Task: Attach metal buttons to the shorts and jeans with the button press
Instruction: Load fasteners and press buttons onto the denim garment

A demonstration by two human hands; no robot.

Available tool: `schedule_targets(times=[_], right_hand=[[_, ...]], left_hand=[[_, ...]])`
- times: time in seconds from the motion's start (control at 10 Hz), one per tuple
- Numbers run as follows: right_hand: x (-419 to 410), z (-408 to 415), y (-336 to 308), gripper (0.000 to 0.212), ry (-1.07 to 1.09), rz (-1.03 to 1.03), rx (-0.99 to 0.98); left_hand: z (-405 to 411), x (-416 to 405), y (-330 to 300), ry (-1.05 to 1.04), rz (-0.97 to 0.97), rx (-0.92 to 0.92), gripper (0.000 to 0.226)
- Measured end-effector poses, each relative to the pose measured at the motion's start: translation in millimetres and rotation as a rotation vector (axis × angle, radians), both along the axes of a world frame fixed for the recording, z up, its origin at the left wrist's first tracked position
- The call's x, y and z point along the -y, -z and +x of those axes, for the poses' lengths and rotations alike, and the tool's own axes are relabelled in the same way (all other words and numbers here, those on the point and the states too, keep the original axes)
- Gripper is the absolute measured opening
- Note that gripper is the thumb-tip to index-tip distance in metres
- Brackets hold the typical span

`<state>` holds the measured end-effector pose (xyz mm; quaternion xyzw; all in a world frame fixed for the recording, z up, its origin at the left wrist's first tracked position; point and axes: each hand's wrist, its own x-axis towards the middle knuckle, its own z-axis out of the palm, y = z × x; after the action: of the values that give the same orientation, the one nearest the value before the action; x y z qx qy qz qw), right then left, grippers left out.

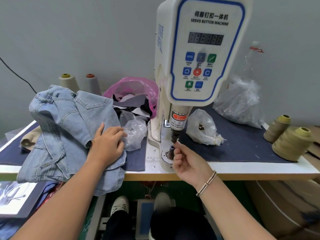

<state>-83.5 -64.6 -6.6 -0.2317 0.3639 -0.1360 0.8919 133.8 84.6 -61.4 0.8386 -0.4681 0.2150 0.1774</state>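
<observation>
Under the button press (pixel 199 54) head, the right hand (pixel 187 164) pinches something small, too small to identify, at the lower die (pixel 172 148). The left hand (pixel 107 144) lies flat, fingers straight, on the denim garments (pixel 65 129) left of the machine.

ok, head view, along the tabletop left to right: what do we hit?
Pile of denim garments → left hand resting on it → small clear plastic bag → button press with the right hand at its lower die → clear bag of buttons → olive thread cones.
</observation>
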Motion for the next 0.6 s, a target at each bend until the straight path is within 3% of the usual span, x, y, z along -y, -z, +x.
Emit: schedule_targets(times=[0.4, 0.6], right_hand=[[-8.6, -2.1, -8.8, 0.022, 0.047, 0.212, 0.114], [-6.8, -1.2, -10.1, 0.015, 0.057, 0.306, 0.214]], left_hand=[[0.1, 0.1, 0.3, -0.001, 0.017, -0.008, 0.047], [-1.2, 0.0, -0.4, 0.011, 0.010, 0.002, 0.046]])
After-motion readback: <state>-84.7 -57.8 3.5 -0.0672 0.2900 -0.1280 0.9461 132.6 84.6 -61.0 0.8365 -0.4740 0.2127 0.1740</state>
